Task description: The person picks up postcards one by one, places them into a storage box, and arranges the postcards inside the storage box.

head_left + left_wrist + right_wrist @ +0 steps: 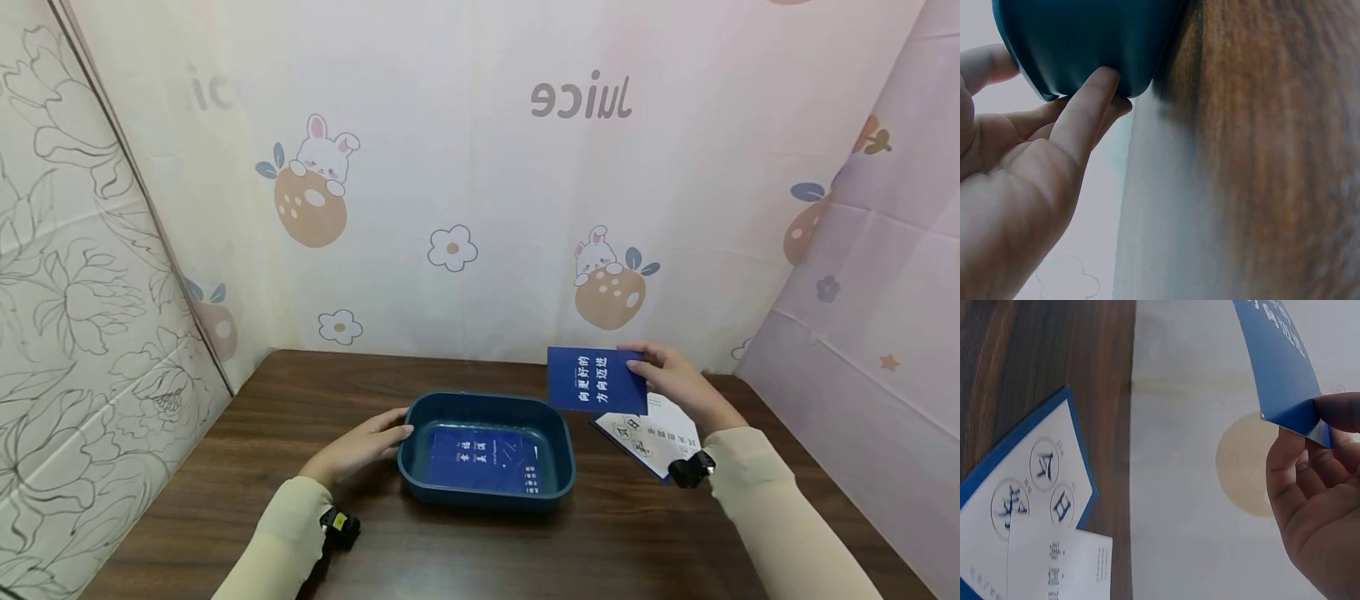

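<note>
My left hand (pixel 363 446) grips the left end of a dark teal plastic basin (pixel 483 500), thumb at the rim, other fingers against the outer wall. In the left wrist view a fingertip presses on the basin wall (pixel 1085 44). Inside the basin lie blue cards (pixel 468 479) with white characters. My right hand (pixel 678 383) pinches a blue card (pixel 562 383) by its right edge, thumb on its printed face, raised beyond the basin's right end. Below that hand lie white cards (pixel 1035 481), overlapping one another, with dark characters and a blue border.
Everything rests on a dark wood-grain table (pixel 420 554). A printed curtain (pixel 465 192) with rabbits and oranges hangs along its back edge, and further patterned sheets hang at both sides. A small black device (pixel 692 469) sits on the right wrist, another (pixel 341 529) on the left.
</note>
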Available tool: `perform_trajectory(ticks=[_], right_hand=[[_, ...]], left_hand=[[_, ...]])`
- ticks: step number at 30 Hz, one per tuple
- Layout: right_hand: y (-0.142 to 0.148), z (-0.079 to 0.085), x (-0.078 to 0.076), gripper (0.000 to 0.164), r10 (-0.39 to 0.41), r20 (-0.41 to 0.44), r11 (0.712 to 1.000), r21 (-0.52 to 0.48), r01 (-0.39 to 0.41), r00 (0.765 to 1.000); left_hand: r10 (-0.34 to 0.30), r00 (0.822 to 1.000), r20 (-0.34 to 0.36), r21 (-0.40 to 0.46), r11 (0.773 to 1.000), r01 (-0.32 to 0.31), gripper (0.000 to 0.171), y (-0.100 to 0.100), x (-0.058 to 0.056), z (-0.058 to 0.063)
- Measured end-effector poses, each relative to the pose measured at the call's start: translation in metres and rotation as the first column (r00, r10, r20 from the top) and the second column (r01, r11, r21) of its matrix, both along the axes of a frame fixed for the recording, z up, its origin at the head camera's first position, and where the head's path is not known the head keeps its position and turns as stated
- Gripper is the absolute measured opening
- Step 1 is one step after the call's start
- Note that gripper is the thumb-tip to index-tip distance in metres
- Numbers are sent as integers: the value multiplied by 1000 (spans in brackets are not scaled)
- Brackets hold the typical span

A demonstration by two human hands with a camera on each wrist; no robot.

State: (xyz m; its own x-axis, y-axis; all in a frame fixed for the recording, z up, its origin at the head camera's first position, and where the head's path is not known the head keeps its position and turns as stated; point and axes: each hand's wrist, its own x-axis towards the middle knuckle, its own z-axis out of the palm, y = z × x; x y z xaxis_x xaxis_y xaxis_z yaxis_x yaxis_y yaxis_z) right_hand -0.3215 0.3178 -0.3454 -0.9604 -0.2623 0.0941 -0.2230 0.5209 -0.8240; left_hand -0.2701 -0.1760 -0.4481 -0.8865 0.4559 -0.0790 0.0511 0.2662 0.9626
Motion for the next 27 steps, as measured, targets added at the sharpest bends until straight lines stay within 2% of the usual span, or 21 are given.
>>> perform_trajectory(ticks=[8,17,27], right_hand=[[-17,-3,1,41,34,-21,999,8,-34,999],[-37,-7,2,41,91,68,994,-63,-87,994],[-70,-14,6,35,163,47,986,-29,-161,986]], left_hand=[[0,1000,-2,-2,1000,0,62,1,0,0],[5,1000,2,-1,1000,-5,59,1,0,0],[-10,1000,-5,5,1000,10,61,0,-1,-1]])
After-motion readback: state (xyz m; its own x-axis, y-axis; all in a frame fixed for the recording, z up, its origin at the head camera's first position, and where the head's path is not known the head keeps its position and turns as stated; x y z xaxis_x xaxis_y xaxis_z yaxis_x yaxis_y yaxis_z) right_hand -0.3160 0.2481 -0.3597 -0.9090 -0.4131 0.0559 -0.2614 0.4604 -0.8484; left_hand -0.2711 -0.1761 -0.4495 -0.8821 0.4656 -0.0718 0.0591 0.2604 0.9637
